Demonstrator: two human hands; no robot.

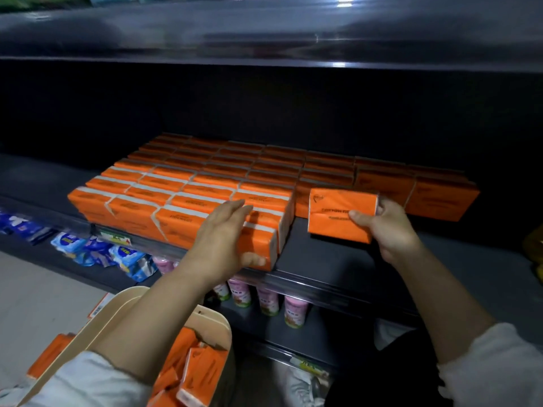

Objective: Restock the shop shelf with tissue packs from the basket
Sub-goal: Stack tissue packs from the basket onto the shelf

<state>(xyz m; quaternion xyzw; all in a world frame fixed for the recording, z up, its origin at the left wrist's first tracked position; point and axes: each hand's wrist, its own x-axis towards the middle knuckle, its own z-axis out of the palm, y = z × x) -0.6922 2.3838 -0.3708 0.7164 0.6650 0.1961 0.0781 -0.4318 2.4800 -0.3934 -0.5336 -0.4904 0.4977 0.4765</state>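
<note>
Several rows of orange tissue packs point(182, 183) fill the left and back of the dark shelf point(338, 257). My left hand point(226, 236) lies over the front right pack of the stack point(264, 239), fingers straight on top and thumb at its front face. My right hand point(388, 227) grips a single orange tissue pack point(338, 212) by its right end, holding it just above the bare shelf to the right of the stack. The cream basket point(205, 321) sits at the bottom left under my left forearm, with several orange packs point(191, 368) inside.
The shelf above overhangs as a glossy dark edge point(264, 33). Below, a lower shelf holds pink bottles point(267, 298) and blue-white packets point(97, 251). A loose orange pack point(50, 353) lies on the pale floor left of the basket. A yellow object point(534, 248) sits at the far right.
</note>
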